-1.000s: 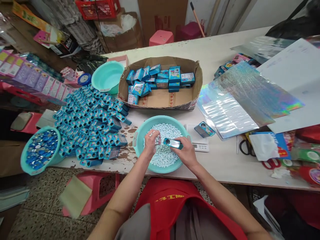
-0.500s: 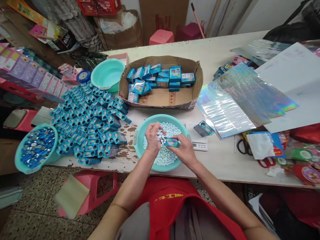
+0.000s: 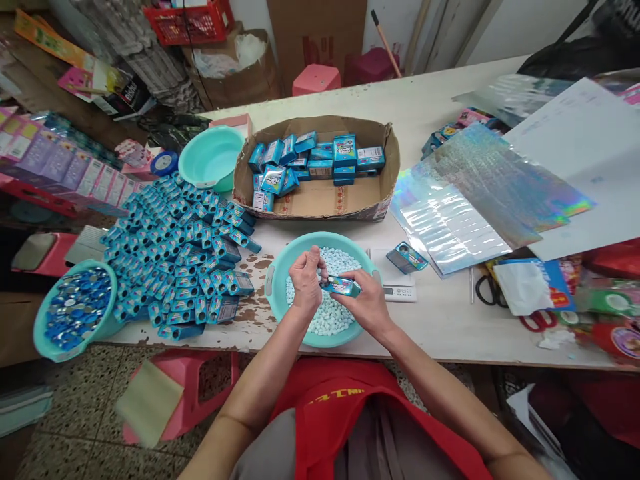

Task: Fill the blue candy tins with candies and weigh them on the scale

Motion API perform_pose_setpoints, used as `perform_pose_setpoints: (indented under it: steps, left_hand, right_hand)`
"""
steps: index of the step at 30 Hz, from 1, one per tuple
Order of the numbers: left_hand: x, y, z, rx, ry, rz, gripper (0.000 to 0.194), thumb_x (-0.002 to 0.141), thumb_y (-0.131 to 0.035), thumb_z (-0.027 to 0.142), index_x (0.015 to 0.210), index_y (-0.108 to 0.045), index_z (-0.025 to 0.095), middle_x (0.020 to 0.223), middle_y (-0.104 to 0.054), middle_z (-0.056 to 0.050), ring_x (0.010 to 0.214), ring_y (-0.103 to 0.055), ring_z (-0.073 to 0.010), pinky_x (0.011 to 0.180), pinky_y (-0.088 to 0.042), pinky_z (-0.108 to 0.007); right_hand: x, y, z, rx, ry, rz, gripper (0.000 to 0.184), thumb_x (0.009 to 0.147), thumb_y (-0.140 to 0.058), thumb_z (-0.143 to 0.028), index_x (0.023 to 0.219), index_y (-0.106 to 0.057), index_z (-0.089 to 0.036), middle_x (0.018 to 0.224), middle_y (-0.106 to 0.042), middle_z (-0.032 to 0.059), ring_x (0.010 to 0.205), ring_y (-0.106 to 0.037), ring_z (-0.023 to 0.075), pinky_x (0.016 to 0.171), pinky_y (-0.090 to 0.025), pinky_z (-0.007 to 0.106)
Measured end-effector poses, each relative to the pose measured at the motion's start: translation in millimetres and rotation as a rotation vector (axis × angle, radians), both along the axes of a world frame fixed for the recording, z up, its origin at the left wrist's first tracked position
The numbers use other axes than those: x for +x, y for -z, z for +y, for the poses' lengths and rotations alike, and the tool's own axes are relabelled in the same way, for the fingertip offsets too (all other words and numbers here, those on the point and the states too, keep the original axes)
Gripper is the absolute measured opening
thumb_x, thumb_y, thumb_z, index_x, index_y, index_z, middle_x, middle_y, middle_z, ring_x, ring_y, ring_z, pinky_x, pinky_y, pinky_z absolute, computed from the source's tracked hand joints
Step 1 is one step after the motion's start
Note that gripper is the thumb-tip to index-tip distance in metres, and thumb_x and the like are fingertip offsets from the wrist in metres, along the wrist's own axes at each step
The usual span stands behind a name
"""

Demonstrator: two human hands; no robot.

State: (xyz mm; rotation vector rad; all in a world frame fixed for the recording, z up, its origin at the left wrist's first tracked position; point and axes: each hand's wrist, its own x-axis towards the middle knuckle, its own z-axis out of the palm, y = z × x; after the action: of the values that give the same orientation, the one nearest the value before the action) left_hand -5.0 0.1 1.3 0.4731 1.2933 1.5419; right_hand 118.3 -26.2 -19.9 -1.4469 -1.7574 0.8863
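So, in the head view the right hand [image 3: 369, 301] had its thumb and fingers closed around a small blue box [image 3: 342, 285], tipped on its side above the mint bowl [image 3: 320, 237] of white pellets [image 3: 333, 319]. The left hand [image 3: 306, 283] was right at the end of that box, fingers bunched and curled in, nearly closed; couldn't really tell what was inside them. The bowl sat near the front edge of the table [image 3: 445, 327], with a white scale [image 3: 400, 293] just beside it and a loose carton [image 3: 407, 258] close by. A big pile [image 3: 175, 253] of similar ones was off to the left, and a cardboard box [image 3: 310, 200] behind the bowl had more in it. Shiny sheets [image 3: 453, 223] lay over on the right, with black-handled scissors [image 3: 493, 291] near them.
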Motion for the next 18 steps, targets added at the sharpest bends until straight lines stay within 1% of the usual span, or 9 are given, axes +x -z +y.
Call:
perform_pose_setpoints:
  steps: [4, 6, 8, 11, 13, 15, 16, 17, 18]
  left_hand:
    - [-4, 0.1, 4, -0.036, -0.029, -0.017, 0.047, 0.070, -0.065, 0.058, 0.057, -0.047, 0.017, 0.047, -0.041, 0.006, 0.034, -0.038, -0.0048, 0.035, -0.025, -0.020]
    - [-4, 1.9, 4, -0.049, -0.008, 0.042, 0.047, 0.070, -0.064, 0.059, 0.056, -0.047, 0.018, 0.046, -0.040, 0.006, 0.034, -0.035, -0.0050, 0.035, -0.022, -0.021]
    - [-1, 6.5, 1, -0.043, 0.092, 0.211, 0.044, 0.070, -0.067, 0.054, 0.052, -0.049, 0.017, 0.045, -0.041, 0.005, 0.036, -0.035, -0.0056, 0.038, -0.025, -0.021]
    - [2, 17.8, -4, 0.013, 0.272, 0.521, 0.038, 0.064, -0.076, 0.038, 0.045, -0.050, 0.017, 0.047, -0.045, 0.003, 0.047, -0.040, -0.0078, 0.050, -0.032, -0.022]
    - [-1, 27.9, -5, 0.002, 0.292, 0.678, 0.039, 0.066, -0.074, 0.036, 0.043, -0.049, 0.018, 0.048, -0.045, 0.003, 0.051, -0.040, -0.0091, 0.055, -0.032, -0.022]
    - [-12, 39.9, -6, -0.095, 0.272, 0.818, 0.041, 0.074, -0.065, 0.040, 0.044, -0.049, 0.019, 0.047, -0.042, 0.003, 0.051, -0.040, -0.0105, 0.056, -0.032, -0.023]
    - [-19, 46.2, -6, -0.153, 0.302, 0.892, 0.039, 0.078, -0.061, 0.042, 0.047, -0.051, 0.019, 0.049, -0.043, 0.003, 0.053, -0.042, -0.0118, 0.059, -0.033, -0.024]
    - [-27, 52.3, -5, -0.207, 0.371, 0.969, 0.034, 0.078, -0.060, 0.041, 0.052, -0.056, 0.020, 0.053, -0.048, 0.002, 0.059, -0.047, -0.0139, 0.063, -0.036, -0.025]
    - [-35, 57.6, -4, -0.256, 0.468, 1.046, 0.025, 0.077, -0.061, 0.039, 0.060, -0.062, 0.021, 0.062, -0.055, 0.000, 0.068, -0.053, -0.0171, 0.068, -0.038, -0.027]
  right_hand:
    - [2, -1.0, 0, 0.007, -0.006, 0.056, 0.023, 0.069, -0.071, -0.026, 0.089, -0.061, -0.024, 0.089, -0.066, 0.0032, 0.088, -0.062, 0.0241, 0.077, -0.046, 0.037]
    - [2, -2.1, -1, 0.023, -0.003, 0.049, 0.022, 0.069, -0.069, -0.024, 0.090, -0.060, -0.024, 0.089, -0.066, 0.0031, 0.089, -0.061, 0.0238, 0.078, -0.046, 0.037]
    - [1, -1.7, 0, 0.010, -0.002, -0.003, 0.022, 0.068, -0.069, -0.021, 0.087, -0.060, -0.024, 0.088, -0.066, 0.0034, 0.088, -0.061, 0.0242, 0.076, -0.045, 0.037]
    - [0, 3.0, 4, -0.047, 0.003, -0.100, 0.020, 0.064, -0.070, -0.017, 0.081, -0.060, -0.022, 0.083, -0.065, 0.0042, 0.084, -0.060, 0.0253, 0.074, -0.045, 0.037]
    - [2, 6.6, 7, -0.060, 0.024, -0.105, 0.021, 0.064, -0.070, -0.017, 0.082, -0.060, -0.022, 0.084, -0.065, 0.0041, 0.085, -0.059, 0.0252, 0.077, -0.045, 0.038]
    - [9, 8.0, 8, -0.054, 0.054, -0.048, 0.024, 0.064, -0.070, -0.017, 0.085, -0.061, -0.023, 0.086, -0.065, 0.0033, 0.087, -0.059, 0.0244, 0.079, -0.045, 0.038]
    - [14, 7.3, 7, -0.051, 0.067, -0.004, 0.025, 0.064, -0.070, -0.017, 0.086, -0.061, -0.023, 0.087, -0.065, 0.0029, 0.087, -0.059, 0.0239, 0.080, -0.045, 0.038]
    - [20, 5.8, 6, -0.048, 0.077, 0.048, 0.025, 0.064, -0.071, -0.018, 0.086, -0.061, -0.024, 0.087, -0.064, 0.0026, 0.087, -0.059, 0.0235, 0.079, -0.046, 0.037]
    - [27, 3.4, 3, -0.049, 0.083, 0.107, 0.025, 0.065, -0.072, -0.020, 0.087, -0.061, -0.024, 0.087, -0.064, 0.0024, 0.088, -0.059, 0.0230, 0.079, -0.046, 0.037]
